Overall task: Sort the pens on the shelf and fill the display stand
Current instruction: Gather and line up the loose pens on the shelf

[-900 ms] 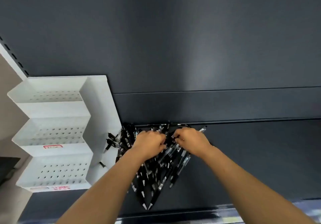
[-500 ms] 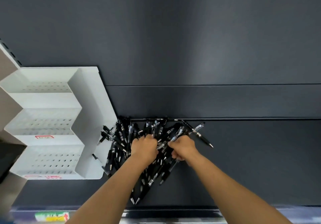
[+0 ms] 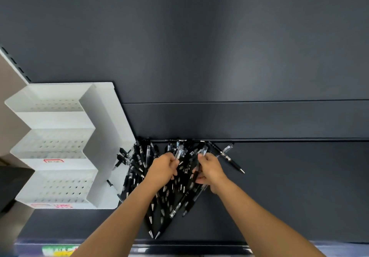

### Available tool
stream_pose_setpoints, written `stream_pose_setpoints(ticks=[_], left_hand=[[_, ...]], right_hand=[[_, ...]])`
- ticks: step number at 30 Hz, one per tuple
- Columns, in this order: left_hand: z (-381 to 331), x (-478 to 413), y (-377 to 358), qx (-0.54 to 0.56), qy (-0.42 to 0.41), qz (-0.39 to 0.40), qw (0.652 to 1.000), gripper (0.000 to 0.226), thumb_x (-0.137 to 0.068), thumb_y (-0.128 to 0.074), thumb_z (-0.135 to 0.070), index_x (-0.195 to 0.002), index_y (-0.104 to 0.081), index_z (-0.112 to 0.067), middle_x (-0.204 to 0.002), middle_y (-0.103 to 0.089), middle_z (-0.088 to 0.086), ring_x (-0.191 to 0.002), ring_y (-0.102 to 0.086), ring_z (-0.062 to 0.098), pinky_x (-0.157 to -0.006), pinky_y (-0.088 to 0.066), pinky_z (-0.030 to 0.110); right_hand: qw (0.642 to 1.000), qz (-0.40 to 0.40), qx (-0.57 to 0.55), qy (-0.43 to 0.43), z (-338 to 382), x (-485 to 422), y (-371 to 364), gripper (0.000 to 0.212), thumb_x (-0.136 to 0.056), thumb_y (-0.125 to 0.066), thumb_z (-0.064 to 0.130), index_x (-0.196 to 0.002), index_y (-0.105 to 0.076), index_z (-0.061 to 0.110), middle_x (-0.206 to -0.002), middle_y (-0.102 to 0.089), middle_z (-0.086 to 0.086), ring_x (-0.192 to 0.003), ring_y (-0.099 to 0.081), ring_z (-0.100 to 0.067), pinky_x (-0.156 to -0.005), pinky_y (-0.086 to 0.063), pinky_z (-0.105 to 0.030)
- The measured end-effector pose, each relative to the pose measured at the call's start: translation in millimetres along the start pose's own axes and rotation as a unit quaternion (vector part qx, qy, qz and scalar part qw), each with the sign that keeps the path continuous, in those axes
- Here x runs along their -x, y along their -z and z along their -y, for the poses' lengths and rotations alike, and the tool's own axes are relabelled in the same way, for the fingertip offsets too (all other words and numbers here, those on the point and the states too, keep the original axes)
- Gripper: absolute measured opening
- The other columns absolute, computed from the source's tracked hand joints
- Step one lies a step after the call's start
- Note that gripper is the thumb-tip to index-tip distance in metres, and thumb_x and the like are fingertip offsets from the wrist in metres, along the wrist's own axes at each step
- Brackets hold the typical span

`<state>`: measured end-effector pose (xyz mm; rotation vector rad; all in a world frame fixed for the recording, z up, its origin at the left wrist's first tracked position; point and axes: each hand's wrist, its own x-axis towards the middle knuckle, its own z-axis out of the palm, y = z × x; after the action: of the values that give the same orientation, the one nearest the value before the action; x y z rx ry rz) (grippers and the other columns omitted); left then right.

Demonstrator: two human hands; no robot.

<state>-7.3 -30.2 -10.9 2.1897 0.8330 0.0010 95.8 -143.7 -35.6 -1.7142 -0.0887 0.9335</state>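
**Both hands buried in the pen pile, stand waiting to the left**

The left hand (image 3: pixel 162 169) and the right hand (image 3: pixel 209 169) sit close together on top of the heap of pens (image 3: pixel 172 208). Both have their fingers curled down into it. The left grips a clear-barrelled pen (image 3: pixel 179 152) that sticks out beyond its knuckles, and the right closes on a few dark barrels. How many each hand holds cannot be told.

The pens lie under and around both hands in a loose fan. Most long axes run from the person toward the back of the shelf, with the metal tips pointing back at the person. One stray pen (image 3: pixel 229 160) lies aslant just right of the right hand.

The white display stand (image 3: pixel 54 120) is to the left of the hands, just beside the pile, with a few pens touching its side wall. Its three stepped tiers of holes look unfilled. The left hand is the nearer one, so a gathered bunch would likely travel leftward and need turning upright to drop into the holes.

Everything rests on a dark grey shelf (image 3: pixel 299 187). A matching back panel (image 3: pixel 199 47) rises beyond the hands, and a red label (image 3: pixel 53 160) marks the stand's middle tier.
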Motion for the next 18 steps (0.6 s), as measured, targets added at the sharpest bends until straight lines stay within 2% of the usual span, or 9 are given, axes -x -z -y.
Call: stream_pose_setpoints(ticks=[3, 5, 7, 9, 12, 14, 16, 18], left_hand=[[-13, -6, -3, 0.043, -0.015, -0.003, 0.999, 0.013, -0.095, -0.047, -0.016, -0.081, -0.047, -0.014, -0.068, -0.066, 0.0, -0.052, -0.059, 0.012, -0.044, -0.038, 0.015], [-23, -13, -9, 0.074, -0.011, 0.014, 0.997, 0.01, -0.091, -0.048, -0.009, -0.082, -0.046, -0.014, -0.071, -0.067, 0.005, -0.051, -0.059, 0.012, -0.04, -0.041, 0.018], [-31, -19, -14, 0.096, -0.001, 0.039, 0.995, 0.014, -0.088, -0.049, -0.004, -0.083, -0.044, -0.016, -0.076, -0.066, 0.008, -0.055, -0.06, 0.014, -0.039, -0.046, 0.022], [-35, -24, -19, 0.089, -0.007, 0.057, 0.994, 0.013, -0.089, -0.049, -0.005, -0.087, -0.043, -0.017, -0.08, -0.063, 0.009, -0.062, -0.06, 0.016, -0.043, -0.05, 0.026], [-34, -30, -23, 0.028, -0.038, 0.062, 0.997, 0.008, -0.09, -0.048, -0.009, -0.092, -0.041, -0.014, -0.075, -0.057, 0.006, -0.058, -0.055, 0.016, -0.048, -0.047, 0.028], [-32, -31, -26, -0.017, -0.056, 0.071, 0.996, 0.008, -0.09, -0.048, -0.011, -0.093, -0.041, -0.012, -0.073, -0.055, 0.005, -0.061, -0.055, 0.02, -0.061, -0.05, 0.036], [-31, -29, -28, -0.051, -0.061, 0.088, 0.993, 0.01, -0.091, -0.047, -0.014, -0.099, -0.041, -0.011, -0.078, -0.057, 0.008, -0.072, -0.06, 0.028, -0.074, -0.051, 0.042], [-30, -27, -30, -0.067, -0.062, 0.097, 0.991, 0.013, -0.093, -0.047, -0.016, -0.103, -0.041, -0.011, -0.084, -0.059, 0.01, -0.08, -0.063, 0.032, -0.078, -0.051, 0.044]], right_hand=[[0.999, -0.036, 0.021, 0.01, 1, 0, 11, 0.025, -0.102, -0.035, 0.033, -0.094, -0.048, 0.013, -0.069, -0.047, -0.004, -0.054, -0.048, -0.016, -0.056, -0.052, -0.032], [0.997, -0.068, 0.03, 0.001, 0, 1, 21, 0.02, -0.101, -0.036, 0.026, -0.09, -0.048, 0.015, -0.067, -0.041, -0.001, -0.054, -0.042, -0.013, -0.051, -0.049, -0.029], [0.991, -0.101, 0.091, 0.008, -3, 2, 34, 0.01, -0.096, -0.039, 0.015, -0.093, -0.048, 0.015, -0.068, -0.04, 0.0, -0.058, -0.038, -0.013, -0.05, -0.04, -0.026], [0.978, -0.129, 0.161, 0.032, -6, 4, 48, 0.011, -0.09, -0.043, 0.008, -0.098, -0.049, 0.013, -0.072, -0.045, -0.002, -0.06, -0.039, -0.015, -0.053, -0.034, -0.027], [0.963, -0.16, 0.214, 0.042, -11, 5, 62, 0.009, -0.089, -0.049, 0.01, -0.094, -0.056, 0.01, -0.082, -0.055, -0.007, -0.071, -0.049, -0.022, -0.062, -0.041, -0.03], [0.954, -0.172, 0.241, 0.037, -13, 5, 65, 0.01, -0.088, -0.05, 0.011, -0.084, -0.059, 0.009, -0.081, -0.06, -0.01, -0.072, -0.054, -0.025, -0.065, -0.046, -0.031], [0.947, -0.158, 0.28, 0.029, -15, 4, 63, 0.01, -0.088, -0.052, 0.016, -0.083, -0.058, 0.01, -0.08, -0.066, -0.011, -0.073, -0.063, -0.028, -0.068, -0.052, -0.033], [0.937, -0.127, 0.325, 0.023, -19, 4, 57, 0.015, -0.089, -0.054, 0.029, -0.083, -0.053, 0.015, -0.07, -0.066, -0.007, -0.064, -0.065, -0.023, -0.072, -0.055, -0.033]])
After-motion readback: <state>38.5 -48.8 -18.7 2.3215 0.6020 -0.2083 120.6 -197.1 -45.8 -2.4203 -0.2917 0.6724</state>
